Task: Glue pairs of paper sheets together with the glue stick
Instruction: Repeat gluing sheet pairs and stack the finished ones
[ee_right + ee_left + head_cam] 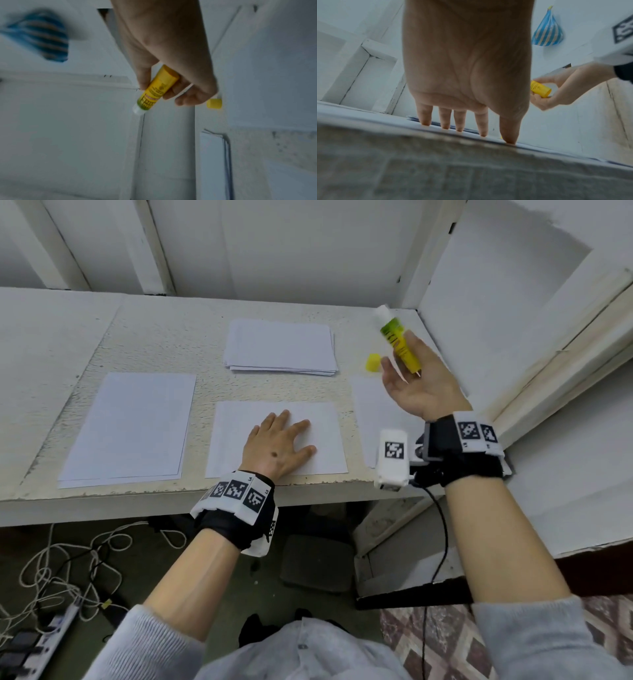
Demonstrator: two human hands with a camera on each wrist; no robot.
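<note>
My left hand [279, 440] lies flat with fingers spread on a white paper sheet [322, 419] at the front middle of the table; its fingertips [445, 127] press the sheet. My right hand [416, 381] is raised over the right side and holds an uncapped yellow glue stick [399, 342], white tip pointing up and away. The glue stick [157, 88] sits between thumb and fingers. Its yellow cap [372, 362] lies on the table beside that hand. Under the right wrist lies another single sheet [368, 405].
A stack of white sheets [281, 345] lies at the back middle of the table [154, 337]. Two sheets laid together [130, 426] rest at the front left. White wall panels close the back and right. A blue striped bag [547, 31] hangs on the wall.
</note>
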